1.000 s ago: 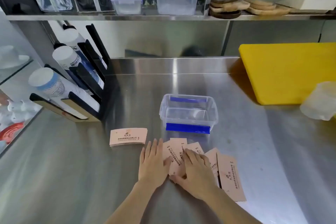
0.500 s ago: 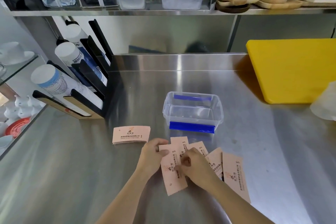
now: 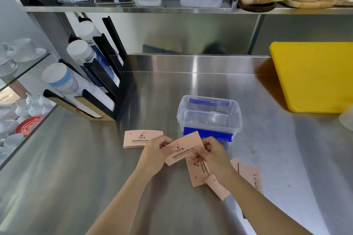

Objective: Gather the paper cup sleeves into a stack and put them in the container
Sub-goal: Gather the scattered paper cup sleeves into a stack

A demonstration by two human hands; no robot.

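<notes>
A flat pink paper cup sleeve [image 3: 183, 149] with printed text is held above the steel counter, long side nearly level. My left hand [image 3: 155, 155] pinches its left end and my right hand [image 3: 212, 153] pinches its right end. A small stack of sleeves [image 3: 136, 138] lies on the counter just left of my left hand. Several loose sleeves [image 3: 196, 174] lie fanned under and to the right of my right wrist, one further right [image 3: 252, 177]. The clear plastic container [image 3: 209, 115] with blue clips stands open and empty just behind my hands.
A black cup dispenser rack [image 3: 99, 89] holding paper cups stands at the left. A yellow cutting board [image 3: 313, 76] leans at the back right, with a translucent tub [image 3: 346, 118] beside it. A shelf [image 3: 172, 8] with boxes and wooden plates runs overhead.
Both hands lifted one sleeve off the fanned pile, raised it and turned it from upright to nearly level. The camera view shifted slightly closer.
</notes>
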